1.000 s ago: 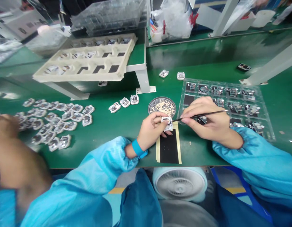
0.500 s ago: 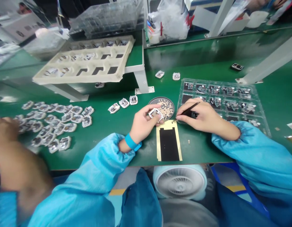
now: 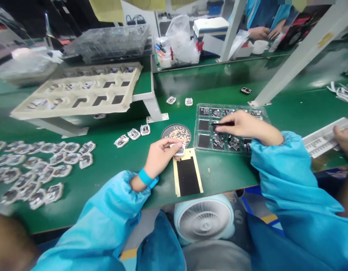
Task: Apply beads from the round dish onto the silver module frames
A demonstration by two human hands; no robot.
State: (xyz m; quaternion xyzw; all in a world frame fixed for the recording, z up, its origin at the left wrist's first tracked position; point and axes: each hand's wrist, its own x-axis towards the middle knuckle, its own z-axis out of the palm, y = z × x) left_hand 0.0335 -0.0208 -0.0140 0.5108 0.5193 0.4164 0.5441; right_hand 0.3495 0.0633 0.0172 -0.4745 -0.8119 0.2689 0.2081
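Between the thumb and fingers of my left hand [image 3: 161, 155] is a small white casing [image 3: 178, 150], held above the top of a yellow sheet with a black panel [image 3: 187, 175]. My right hand [image 3: 241, 124] grips dark tweezers [image 3: 226, 124], whose tips reach over a clear compartment tray [image 3: 200, 147] of small electronic parts. Whether the tips hold anything cannot be made out. Just behind the left hand lies a round grey dish [image 3: 177, 130] with many tiny beige and dark pieces.
Many white casings [image 3: 61, 170] cover the left of the green table. Several others, such as one casing [image 3: 145, 130], lie nearer the middle. A raised beige tray [image 3: 69, 109] stands back left. At right, another person's hand [image 3: 345, 137] holds a white slotted strip [image 3: 320, 139]. A post [image 3: 292, 56] slants behind.
My right hand with the tweezers has gone from the yellow sheet to over the clear tray. The left hand has tilted the casing. At right, another person's hand and a white strip have appeared.
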